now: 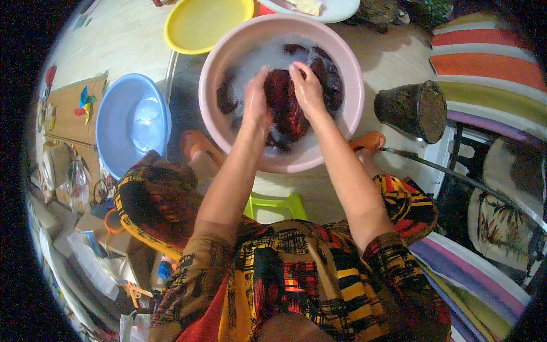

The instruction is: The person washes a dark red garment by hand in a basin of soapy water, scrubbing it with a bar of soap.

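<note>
In front of me stands a round pink basin of cloudy, sudsy water. A wet dark red cloth is bunched up in its middle, partly raised above the water. My left hand presses along the cloth's left side, fingers pointing away from me. On the opposite side my right hand holds the cloth's right edge, with its fingers bent. More dark cloth lies soaking at the right of the basin, and another dark fold shows at the left. The undersides of both hands are hidden.
A blue basin stands at left, a yellow basin beyond. At right are a dark bucket-like container lying tilted, a striped cloth and a metal bar. A green plastic stool is beneath me.
</note>
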{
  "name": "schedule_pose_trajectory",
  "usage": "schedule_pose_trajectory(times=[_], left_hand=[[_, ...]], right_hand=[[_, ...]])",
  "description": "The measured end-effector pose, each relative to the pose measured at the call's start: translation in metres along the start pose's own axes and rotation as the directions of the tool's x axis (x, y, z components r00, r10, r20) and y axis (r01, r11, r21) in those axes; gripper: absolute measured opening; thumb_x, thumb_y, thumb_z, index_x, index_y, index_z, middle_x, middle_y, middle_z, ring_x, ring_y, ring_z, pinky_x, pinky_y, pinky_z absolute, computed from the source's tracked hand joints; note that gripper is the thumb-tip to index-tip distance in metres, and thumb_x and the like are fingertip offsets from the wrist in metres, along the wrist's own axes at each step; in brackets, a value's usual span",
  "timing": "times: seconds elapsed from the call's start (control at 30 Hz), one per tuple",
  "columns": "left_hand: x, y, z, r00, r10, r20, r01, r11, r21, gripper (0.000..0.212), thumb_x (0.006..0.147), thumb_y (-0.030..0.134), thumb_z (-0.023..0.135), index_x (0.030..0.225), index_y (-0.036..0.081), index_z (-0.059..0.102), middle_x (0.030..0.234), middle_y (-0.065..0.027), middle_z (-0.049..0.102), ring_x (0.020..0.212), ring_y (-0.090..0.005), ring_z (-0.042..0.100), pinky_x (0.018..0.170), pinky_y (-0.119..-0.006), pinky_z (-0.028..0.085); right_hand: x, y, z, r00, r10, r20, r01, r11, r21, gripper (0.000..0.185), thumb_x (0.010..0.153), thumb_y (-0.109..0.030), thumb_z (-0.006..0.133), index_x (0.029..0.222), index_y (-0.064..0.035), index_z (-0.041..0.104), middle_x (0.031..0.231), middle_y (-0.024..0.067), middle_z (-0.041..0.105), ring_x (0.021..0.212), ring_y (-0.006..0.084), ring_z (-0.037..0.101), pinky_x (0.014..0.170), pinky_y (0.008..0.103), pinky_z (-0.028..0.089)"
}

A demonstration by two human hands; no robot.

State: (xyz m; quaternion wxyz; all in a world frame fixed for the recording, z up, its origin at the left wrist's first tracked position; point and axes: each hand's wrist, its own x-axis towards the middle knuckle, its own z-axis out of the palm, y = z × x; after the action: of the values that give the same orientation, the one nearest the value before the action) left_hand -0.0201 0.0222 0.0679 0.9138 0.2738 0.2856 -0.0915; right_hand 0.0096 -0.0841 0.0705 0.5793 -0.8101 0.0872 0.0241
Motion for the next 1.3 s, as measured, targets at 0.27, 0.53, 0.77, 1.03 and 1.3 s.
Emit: schedule_pose_trajectory(times=[0.27, 0.53, 0.77, 1.03, 1.3], left_hand=[[0.032, -0.007, -0.045, 0.941, 0.339, -0.010, -0.242, 0.691, 0.681, 0.047, 0.082, 0.006, 0.053, 0.127, 0.000, 0.043, 0.122, -0.0150, 0.051, 0.109, -0.0246, 0.049, 0.094, -0.032, 0.036], [0.044, -0.005, -0.053, 0.996, 0.012, -0.093, -0.014, 1.000, -0.019, 0.047, 0.086, 0.040, 0.048, 0.116, 0.004, 0.050, 0.108, -0.0150, 0.057, 0.094, -0.0297, 0.056, 0.084, -0.043, 0.045], [-0.007, 0.011, 0.007, 0.993, -0.107, 0.055, 0.111, 0.992, -0.057, 0.036, 0.079, 0.032, 0.060, 0.101, 0.006, 0.051, 0.087, -0.0110, 0.058, 0.080, -0.0258, 0.057, 0.074, -0.035, 0.048], [0.005, -0.030, -0.030, 0.969, -0.047, 0.243, 0.141, 0.912, -0.384, 0.023, 0.085, 0.025, 0.047, 0.099, 0.009, 0.056, 0.093, -0.0099, 0.060, 0.085, -0.0237, 0.056, 0.082, -0.037, 0.045], [0.004, -0.016, 0.004, 0.999, -0.052, -0.003, 0.051, 0.989, -0.142, 0.024, 0.083, 0.031, 0.051, 0.087, 0.008, 0.056, 0.079, -0.0091, 0.057, 0.072, -0.0222, 0.055, 0.069, -0.037, 0.047]], right_hand=[[-0.035, 0.006, -0.001, 0.920, 0.051, 0.389, 0.275, 0.623, -0.732, 0.080, 0.068, -0.008, 0.065, 0.136, -0.0167, 0.024, 0.132, 0.0182, 0.033, 0.115, 0.0384, 0.041, 0.095, 0.0437, 0.037], [-0.005, -0.008, -0.021, 0.916, -0.188, 0.355, 0.287, 0.925, -0.249, 0.047, 0.061, -0.002, 0.068, 0.106, -0.0090, 0.060, 0.110, 0.0149, 0.054, 0.101, 0.0295, 0.054, 0.088, 0.0338, 0.043], [-0.104, -0.074, -0.027, 0.758, -0.532, 0.377, 0.639, 0.722, -0.267, 0.042, 0.060, 0.001, 0.067, 0.100, -0.0112, 0.062, 0.113, 0.0112, 0.052, 0.101, 0.0310, 0.050, 0.089, 0.0380, 0.042], [-0.071, -0.034, -0.004, 0.858, -0.509, 0.065, 0.503, 0.809, -0.304, 0.032, 0.068, -0.019, 0.070, 0.096, -0.0082, 0.060, 0.098, 0.0140, 0.052, 0.090, 0.0312, 0.055, 0.078, 0.0367, 0.045], [-0.064, -0.012, -0.021, 0.947, -0.314, -0.071, 0.311, 0.949, -0.059, 0.032, 0.070, -0.026, 0.068, 0.092, -0.0038, 0.061, 0.109, 0.0182, 0.050, 0.104, 0.0333, 0.047, 0.092, 0.0389, 0.036]])
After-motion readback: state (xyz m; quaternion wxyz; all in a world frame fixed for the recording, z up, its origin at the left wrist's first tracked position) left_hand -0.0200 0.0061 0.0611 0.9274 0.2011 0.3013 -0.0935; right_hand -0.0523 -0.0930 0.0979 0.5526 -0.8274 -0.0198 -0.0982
